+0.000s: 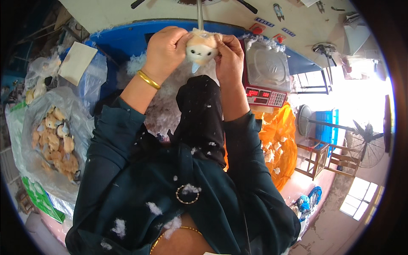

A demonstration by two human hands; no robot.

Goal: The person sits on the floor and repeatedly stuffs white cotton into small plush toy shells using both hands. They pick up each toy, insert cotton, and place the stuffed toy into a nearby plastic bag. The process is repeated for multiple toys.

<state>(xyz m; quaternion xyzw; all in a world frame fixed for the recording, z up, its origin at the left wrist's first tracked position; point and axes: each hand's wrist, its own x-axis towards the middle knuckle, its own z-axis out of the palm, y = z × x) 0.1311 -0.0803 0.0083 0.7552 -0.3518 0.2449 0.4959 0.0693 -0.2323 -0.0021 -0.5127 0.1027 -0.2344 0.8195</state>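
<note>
Between my two hands is a small plush animal head (pixel 200 52), tan and white with dark eyes and a pale blue tip at its lower end. It sits at the end of a thin metal tube (pixel 200 17) that comes from the machine panel. My left hand (pixel 167 47) is closed on the plush's left edge, thumb against the fabric. My right hand (pixel 230 54) pinches its right edge between thumb and fingers. Where the tube meets the plush, the opening is partly hidden by fabric and fingers.
A red digital scale (pixel 265 96) with a clear tray stands at right. An orange bag (pixel 278 144) holds pale pieces; a clear plastic bag (pixel 25 140) at left holds several tan plush pieces. White stuffing (pixel 163 102) lies by my legs. A standing fan (pixel 366 144) is far right.
</note>
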